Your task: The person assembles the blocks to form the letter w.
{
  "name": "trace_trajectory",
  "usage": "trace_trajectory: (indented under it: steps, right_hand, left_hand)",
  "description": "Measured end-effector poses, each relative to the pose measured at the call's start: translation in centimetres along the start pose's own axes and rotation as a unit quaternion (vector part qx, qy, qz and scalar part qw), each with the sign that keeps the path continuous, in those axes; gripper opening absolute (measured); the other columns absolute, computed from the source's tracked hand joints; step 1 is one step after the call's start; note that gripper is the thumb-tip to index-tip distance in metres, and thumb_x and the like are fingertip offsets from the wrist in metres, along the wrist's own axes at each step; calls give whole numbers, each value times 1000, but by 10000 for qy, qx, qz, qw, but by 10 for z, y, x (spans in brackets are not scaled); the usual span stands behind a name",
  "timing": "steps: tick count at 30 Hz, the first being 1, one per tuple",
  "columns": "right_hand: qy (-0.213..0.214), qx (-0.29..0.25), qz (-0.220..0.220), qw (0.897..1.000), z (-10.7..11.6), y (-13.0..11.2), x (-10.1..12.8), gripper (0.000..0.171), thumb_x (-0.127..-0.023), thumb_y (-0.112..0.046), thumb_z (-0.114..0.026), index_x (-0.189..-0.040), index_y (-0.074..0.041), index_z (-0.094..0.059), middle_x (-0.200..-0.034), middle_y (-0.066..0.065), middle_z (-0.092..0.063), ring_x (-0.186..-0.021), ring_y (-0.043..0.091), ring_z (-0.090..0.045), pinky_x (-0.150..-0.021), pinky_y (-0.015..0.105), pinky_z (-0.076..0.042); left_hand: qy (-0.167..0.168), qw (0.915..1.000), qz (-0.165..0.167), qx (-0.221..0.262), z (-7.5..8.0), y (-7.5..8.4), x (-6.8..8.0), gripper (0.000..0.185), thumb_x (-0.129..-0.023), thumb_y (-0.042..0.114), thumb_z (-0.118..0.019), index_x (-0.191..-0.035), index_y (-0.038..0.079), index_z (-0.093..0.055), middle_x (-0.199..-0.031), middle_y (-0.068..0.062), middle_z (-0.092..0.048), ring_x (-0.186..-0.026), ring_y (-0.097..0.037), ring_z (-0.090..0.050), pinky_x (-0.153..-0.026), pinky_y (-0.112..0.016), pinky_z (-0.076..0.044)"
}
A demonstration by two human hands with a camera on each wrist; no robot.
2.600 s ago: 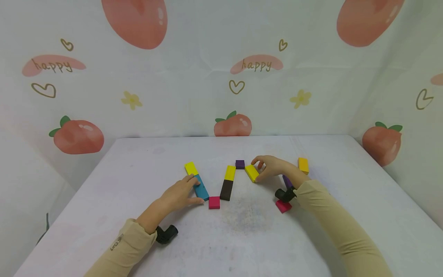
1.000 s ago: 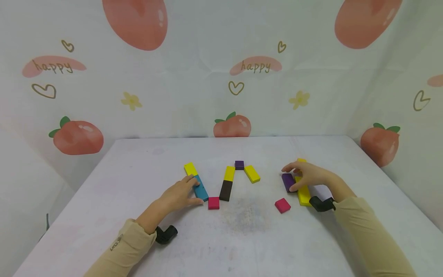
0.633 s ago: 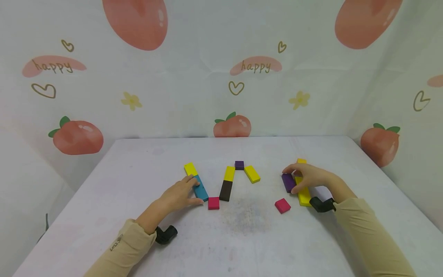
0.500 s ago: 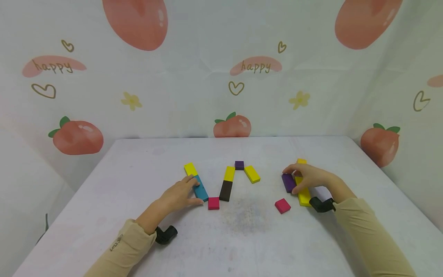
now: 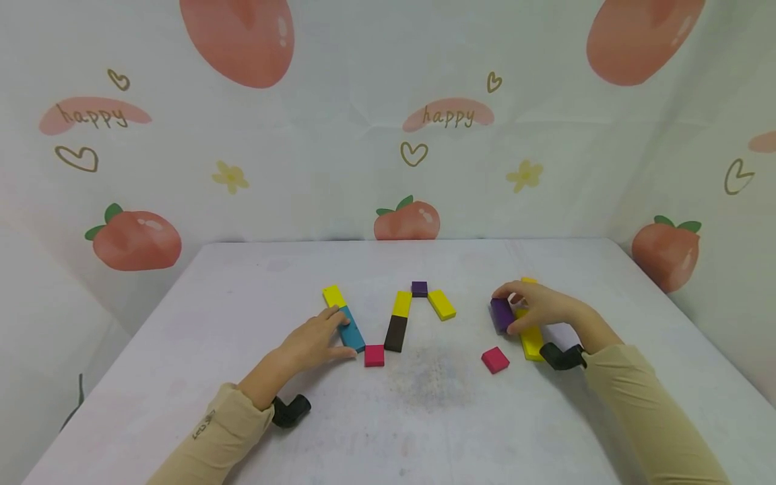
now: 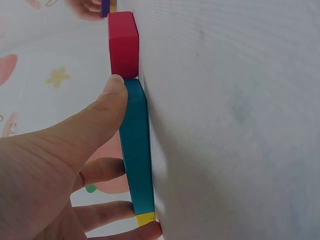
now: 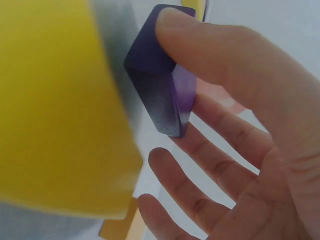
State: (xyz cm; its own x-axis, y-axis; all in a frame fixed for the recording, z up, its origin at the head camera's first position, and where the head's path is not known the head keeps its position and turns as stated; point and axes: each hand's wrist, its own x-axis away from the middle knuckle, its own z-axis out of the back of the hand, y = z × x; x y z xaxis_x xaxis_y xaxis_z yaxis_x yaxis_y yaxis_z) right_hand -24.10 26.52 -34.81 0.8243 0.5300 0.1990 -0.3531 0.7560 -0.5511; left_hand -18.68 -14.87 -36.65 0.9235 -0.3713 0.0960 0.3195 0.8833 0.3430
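Note:
Between the thumb and fingers of my right hand (image 5: 536, 306) is a purple block (image 5: 502, 316); the right wrist view has the thumb on one end of this purple block (image 7: 155, 60) and fingertips at the other. Right beside it lies a long yellow block (image 5: 532, 342), partly behind the hand. My left hand (image 5: 315, 337) rests along a blue block (image 5: 351, 330), fingers extended. In the left wrist view the thumb touches the blue block (image 6: 137, 145) near the red block (image 6: 124, 45), and the fingers reach toward its yellow end.
A zigzag of flat blocks runs across the table (image 5: 388, 431): yellow (image 5: 334, 295), blue, a red square block (image 5: 374, 356), a dark brown block (image 5: 397, 334), a yellow block (image 5: 402, 304), a small purple block (image 5: 419, 289) and a slanted yellow block (image 5: 442, 305). A loose red block (image 5: 495, 360) lies apart.
My right hand has left the slanted yellow block and gone right to the purple block, now pinched and shifted slightly up and left. The left hand stays in place.

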Motion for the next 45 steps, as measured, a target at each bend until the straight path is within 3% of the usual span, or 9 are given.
trace_trajectory:
  steps: [7,32,45]
  right_hand:
    - [98,97,391,9991,1,-12,-3,56,-77,-20,-75,-123,1,-51,-124,18,-54,-109,35,-50,-95,56,-43]
    - [-135,92,548,9984,-13,-32,-17,57,-76,-21,-76,-125,-6,-51,-125,12,-55,-113,32,-50,-98,53,-42]
    - [-193,42,879,9959,-21,-35,-20,57,-75,-19,-77,-124,-5,-52,-123,11,-56,-109,30,-52,-98,52,-42]
  left_hand:
    - [-1,10000,-6,-19,0,-1,-1,60,-80,37,-72,-125,4,-51,-142,-25,-39,-123,-44,-47,-100,-52,-43]
    - [-7,10000,-38,-22,-1,-2,-2,61,-79,38,-72,-125,4,-50,-142,-26,-39,-123,-44,-47,-100,-52,-44]
    - [-23,10000,-13,-17,1,0,0,60,-79,37,-73,-125,4,-51,-141,-25,-39,-121,-44,-48,-98,-52,-45]
